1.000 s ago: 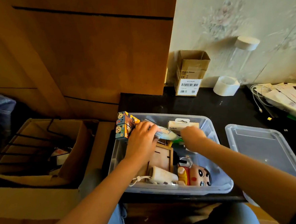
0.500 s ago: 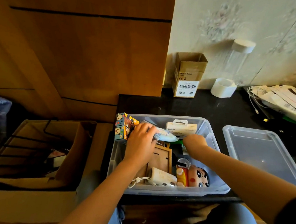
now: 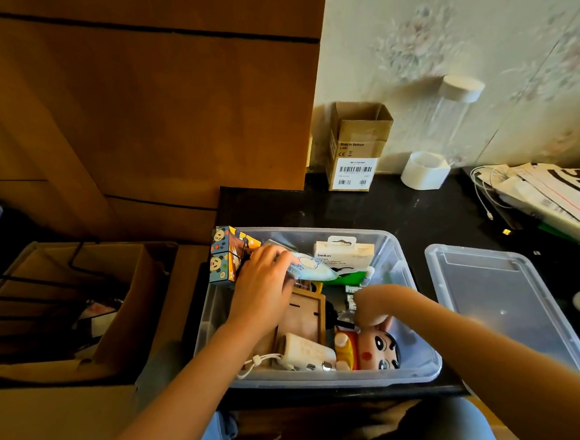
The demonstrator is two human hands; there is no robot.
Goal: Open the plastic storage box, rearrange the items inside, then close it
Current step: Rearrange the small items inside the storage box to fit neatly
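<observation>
Sitting open at the near edge of the black countertop [image 3: 401, 208], the plastic storage box [image 3: 424, 370] is clear-walled and crowded with small goods. Its lid [image 3: 504, 308] lies flat on the counter just right of the box, apart from it.

Inside the box: a white Belkin package [image 3: 347, 255] stands against the far wall; a wooden frame [image 3: 305, 316] lies near the middle; a cream pouch with a white cord [image 3: 308, 354] rests against the near wall; a cartoon-face figure [image 3: 376, 351] lies beside the pouch, toward the box's right. A colourful panda-print carton [image 3: 224, 257] stands at the box's far-left corner, rising above the rim.

Left hand [image 3: 261, 292] reaches in over the box's left half, fingers curled round a pale blue soft packet [image 3: 314, 269], held above the wooden frame. Right hand [image 3: 373, 303] is deep in the box's right half, just above the figure's head. Its fingers point down and are hidden; cannot tell whether it grasps anything.

Beyond the box, at the wall: an open cardboard carton with a barcode label [image 3: 354, 153], a white tape roll [image 3: 424, 171], a clear tall jar with a pale cap [image 3: 452, 112]. Right of the lid: papers and a white cable [image 3: 554, 191]. Left of the box, lower than the counter: a large cardboard box [image 3: 118, 335] holding a black wire rack [image 3: 30, 306].
</observation>
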